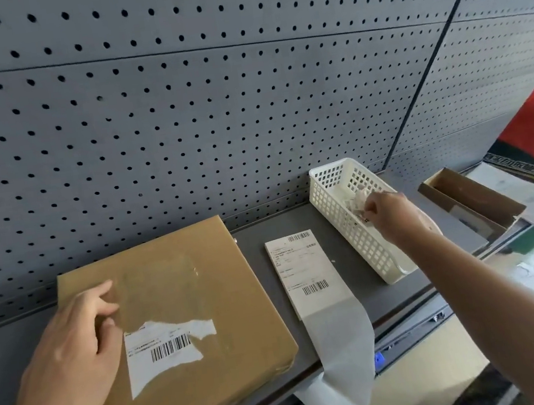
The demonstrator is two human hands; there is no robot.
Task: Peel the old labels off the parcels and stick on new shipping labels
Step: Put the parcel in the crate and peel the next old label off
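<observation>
Left hand [70, 353] rests loose on the parcel [201, 281], steadying it.
At two o'clock, right hand [392, 214] pinches label scraps [359, 200] over the basket [342, 229], likely binning them.

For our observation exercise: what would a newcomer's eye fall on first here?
A brown parcel at left bears a half-torn old label, with the left hand resting on it. At right, the right hand pinches crumpled paper in a white basket. A new label lies between them.
</observation>
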